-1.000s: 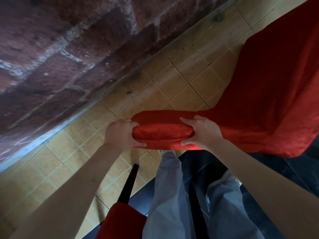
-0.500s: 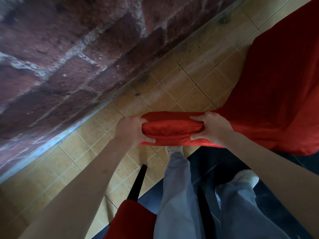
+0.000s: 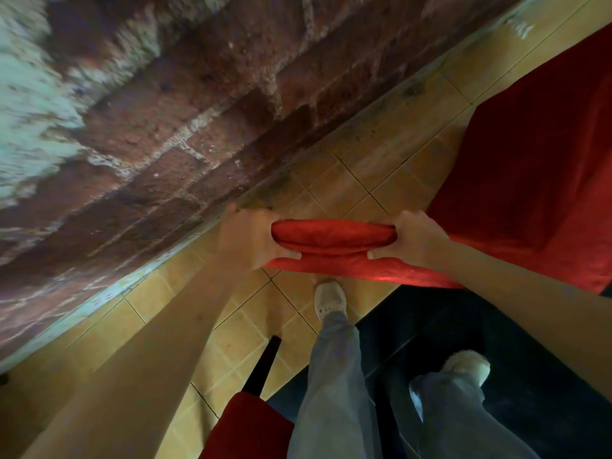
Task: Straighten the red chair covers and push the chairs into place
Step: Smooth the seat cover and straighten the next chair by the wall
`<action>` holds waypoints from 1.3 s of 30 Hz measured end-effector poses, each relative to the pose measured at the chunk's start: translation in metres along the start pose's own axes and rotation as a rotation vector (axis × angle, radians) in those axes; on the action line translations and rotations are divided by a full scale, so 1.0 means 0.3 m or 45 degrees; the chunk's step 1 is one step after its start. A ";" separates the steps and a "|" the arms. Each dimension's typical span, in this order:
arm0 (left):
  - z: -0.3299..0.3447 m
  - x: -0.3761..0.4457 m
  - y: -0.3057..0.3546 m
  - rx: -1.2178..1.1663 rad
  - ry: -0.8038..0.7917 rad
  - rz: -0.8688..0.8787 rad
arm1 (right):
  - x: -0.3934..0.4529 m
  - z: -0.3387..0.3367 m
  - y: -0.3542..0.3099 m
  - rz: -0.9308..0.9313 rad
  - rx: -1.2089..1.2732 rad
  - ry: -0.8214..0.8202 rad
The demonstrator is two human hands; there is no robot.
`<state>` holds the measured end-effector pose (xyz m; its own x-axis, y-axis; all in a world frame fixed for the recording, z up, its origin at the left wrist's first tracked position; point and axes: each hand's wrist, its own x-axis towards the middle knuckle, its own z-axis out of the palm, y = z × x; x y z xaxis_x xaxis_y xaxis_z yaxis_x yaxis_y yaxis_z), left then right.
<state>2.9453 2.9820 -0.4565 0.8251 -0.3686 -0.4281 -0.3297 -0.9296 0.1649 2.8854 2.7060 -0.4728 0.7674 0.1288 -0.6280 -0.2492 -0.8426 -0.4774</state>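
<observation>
A chair in a red cover [image 3: 530,180] fills the right side, seen from above; its covered backrest top [image 3: 334,235] runs across the middle. My left hand [image 3: 251,236] grips the left end of that top, fingers behind and thumb in front. My right hand [image 3: 414,238] grips the right end the same way. The chair's legs are hidden. A second red-covered chair [image 3: 245,429] with a black leg [image 3: 263,369] shows at the bottom.
A rough brick wall [image 3: 198,111] runs diagonally close on the left, meeting yellow floor tiles [image 3: 347,180]. Dark glossy tiles [image 3: 496,342] lie at lower right. My legs and white shoes [image 3: 329,299] stand just behind the backrest.
My two hands have slid apart along the backrest top, towards its ends. The view has moved nearer the wall, and my feet have stepped.
</observation>
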 end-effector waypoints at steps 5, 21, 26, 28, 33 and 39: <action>-0.165 0.013 0.076 0.035 0.150 0.037 | -0.038 -0.143 -0.003 -0.049 0.022 0.068; -0.577 0.011 0.358 0.018 0.573 0.174 | -0.228 -0.485 0.048 -0.040 0.234 0.355; -0.691 -0.018 0.490 0.173 0.572 0.210 | -0.333 -0.568 0.081 -0.021 0.259 0.396; -0.734 -0.037 0.542 0.202 0.576 0.243 | -0.378 -0.597 0.098 -0.021 0.287 0.419; -0.806 -0.109 0.677 0.287 0.662 0.399 | -0.502 -0.647 0.147 0.009 0.357 0.441; -0.846 -0.228 0.855 0.349 0.803 0.509 | -0.669 -0.687 0.230 0.003 0.469 0.452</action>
<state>2.9209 2.7675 -0.1596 0.6974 -0.6839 0.2144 -0.6895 -0.7218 -0.0598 2.8360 2.5143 -0.2530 0.9040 -0.1120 -0.4126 -0.3937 -0.5943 -0.7013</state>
